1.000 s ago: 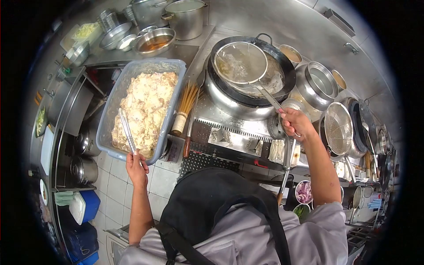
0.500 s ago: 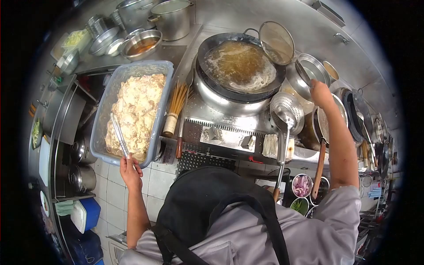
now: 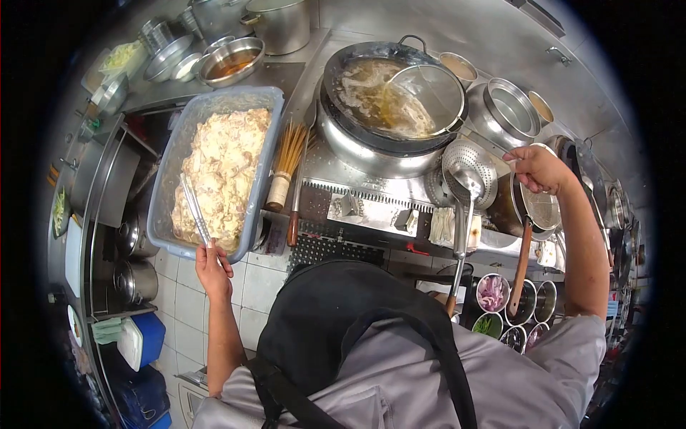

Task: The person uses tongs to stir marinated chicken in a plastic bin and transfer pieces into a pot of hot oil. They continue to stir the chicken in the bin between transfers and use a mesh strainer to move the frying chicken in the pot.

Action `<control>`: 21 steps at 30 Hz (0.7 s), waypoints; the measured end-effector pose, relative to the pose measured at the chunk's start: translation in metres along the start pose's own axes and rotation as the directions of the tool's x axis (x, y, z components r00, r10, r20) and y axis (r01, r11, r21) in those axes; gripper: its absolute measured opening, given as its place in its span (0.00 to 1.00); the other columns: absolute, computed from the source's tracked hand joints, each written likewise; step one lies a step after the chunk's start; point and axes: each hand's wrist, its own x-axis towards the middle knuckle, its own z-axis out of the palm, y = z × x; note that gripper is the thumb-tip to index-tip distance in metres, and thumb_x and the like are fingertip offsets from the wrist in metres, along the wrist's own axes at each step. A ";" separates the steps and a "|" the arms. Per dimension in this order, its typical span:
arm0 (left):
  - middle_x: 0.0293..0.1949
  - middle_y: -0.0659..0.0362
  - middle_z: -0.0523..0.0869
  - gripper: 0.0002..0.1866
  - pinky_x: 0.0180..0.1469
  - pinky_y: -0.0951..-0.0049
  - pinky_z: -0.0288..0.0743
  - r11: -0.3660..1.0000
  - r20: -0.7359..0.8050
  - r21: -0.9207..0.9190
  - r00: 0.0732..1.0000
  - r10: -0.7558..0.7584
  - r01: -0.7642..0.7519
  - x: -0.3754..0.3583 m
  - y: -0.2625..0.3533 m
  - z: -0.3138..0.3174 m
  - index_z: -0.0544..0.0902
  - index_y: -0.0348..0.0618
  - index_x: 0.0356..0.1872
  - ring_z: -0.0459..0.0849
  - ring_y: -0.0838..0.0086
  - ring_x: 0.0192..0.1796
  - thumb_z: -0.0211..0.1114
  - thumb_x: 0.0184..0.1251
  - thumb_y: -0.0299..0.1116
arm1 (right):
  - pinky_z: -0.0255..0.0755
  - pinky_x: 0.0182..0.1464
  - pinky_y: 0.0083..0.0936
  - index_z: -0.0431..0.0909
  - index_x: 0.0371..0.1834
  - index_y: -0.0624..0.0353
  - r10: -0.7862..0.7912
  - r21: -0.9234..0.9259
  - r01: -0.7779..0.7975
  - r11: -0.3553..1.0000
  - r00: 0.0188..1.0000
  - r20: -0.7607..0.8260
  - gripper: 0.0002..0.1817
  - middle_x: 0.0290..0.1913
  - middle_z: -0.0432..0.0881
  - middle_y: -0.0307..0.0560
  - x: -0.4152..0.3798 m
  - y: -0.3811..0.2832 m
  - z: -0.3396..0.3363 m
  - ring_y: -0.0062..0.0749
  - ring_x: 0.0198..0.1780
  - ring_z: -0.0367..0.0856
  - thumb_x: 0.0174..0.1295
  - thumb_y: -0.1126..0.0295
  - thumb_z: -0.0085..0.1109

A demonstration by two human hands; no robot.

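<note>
Metal tongs are in my left hand, at the near edge of a blue-grey tub. Their tips rest on the pale, coated food pieces inside it. My right hand grips the handle of a round mesh strainer. The strainer lies tilted over the right part of a black wok, its lower rim at the bubbling yellowish oil. Whether the mesh dips below the oil surface is hard to tell.
A bamboo brush and a wooden-handled tool lie between tub and stove. A perforated ladle and a wooden-handled pan are near my right forearm. Metal pots stand behind it. A bowl of reddish liquid is beyond the tub.
The strainer has swung from raised beside the wok down and left over the oil. My right hand has moved down and slightly right. My left hand with the tongs has hardly moved.
</note>
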 end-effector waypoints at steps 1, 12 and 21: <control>0.26 0.65 0.76 0.11 0.12 0.84 0.57 1.000 -0.001 -0.001 1.000 0.009 -0.009 0.000 0.001 0.001 0.76 0.47 0.42 0.66 0.87 0.15 0.56 0.77 0.42 | 0.55 0.12 0.16 0.73 0.61 0.65 -0.013 0.042 0.012 0.999 1.000 0.015 0.22 0.18 0.73 0.36 -0.002 0.003 0.007 0.18 0.11 0.66 0.62 0.75 0.55; 0.26 0.63 0.76 0.11 0.12 0.83 0.58 1.000 -0.022 0.004 1.000 0.000 0.000 -0.001 0.004 0.002 0.75 0.42 0.42 0.67 0.86 0.14 0.54 0.79 0.40 | 0.55 0.12 0.14 0.69 0.62 0.68 -0.115 0.535 0.044 0.844 0.988 0.100 0.20 0.18 0.70 0.34 0.023 0.027 0.090 0.15 0.11 0.62 0.67 0.74 0.54; 0.25 0.64 0.76 0.11 0.11 0.83 0.57 1.000 -0.022 0.016 1.000 0.006 -0.005 -0.001 0.003 0.002 0.76 0.43 0.42 0.66 0.86 0.14 0.55 0.78 0.40 | 0.64 0.16 0.21 0.73 0.57 0.68 -0.232 0.360 0.332 0.872 0.927 -0.294 0.17 0.19 0.74 0.37 0.050 0.035 0.075 0.20 0.12 0.67 0.67 0.74 0.52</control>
